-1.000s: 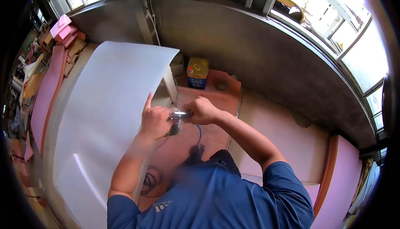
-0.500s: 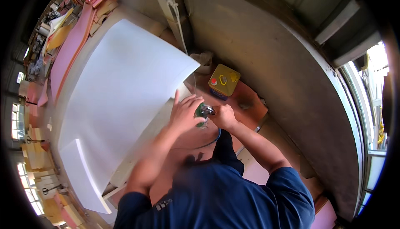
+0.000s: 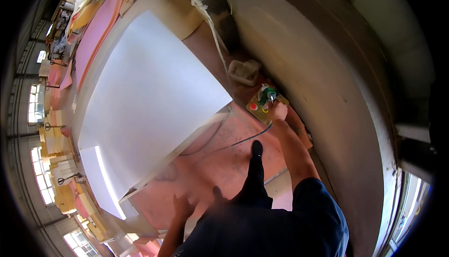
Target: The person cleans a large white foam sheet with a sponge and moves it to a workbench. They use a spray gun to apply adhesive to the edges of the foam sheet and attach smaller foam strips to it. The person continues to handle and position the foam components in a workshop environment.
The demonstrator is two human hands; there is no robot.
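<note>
With my right arm stretched forward, my right hand (image 3: 279,111) is closed around the handle of a green and silver spray gun (image 3: 267,95). The gun is at the top of a square yellow metal can (image 3: 255,112) with a red cap; whether its weight rests there I cannot tell. A dark hose (image 3: 250,138) trails over the floor below it. My left hand (image 3: 183,205) hangs low by my body, fingers apart and holding nothing. To the left lies a large white sheet (image 3: 145,88) on a worktable.
A pale tub (image 3: 244,72) stands behind the can. A high brownish wall panel (image 3: 327,79) runs along the right. A narrower white strip (image 3: 100,182) lies at the sheet's near left. Pink and yellow foam sheets (image 3: 100,28) are stacked at far left. Reddish board (image 3: 210,163) covers the floor.
My left hand has let go of the spray gun and dropped toward my body. My right hand has carried the gun forward and right, over to the yellow can.
</note>
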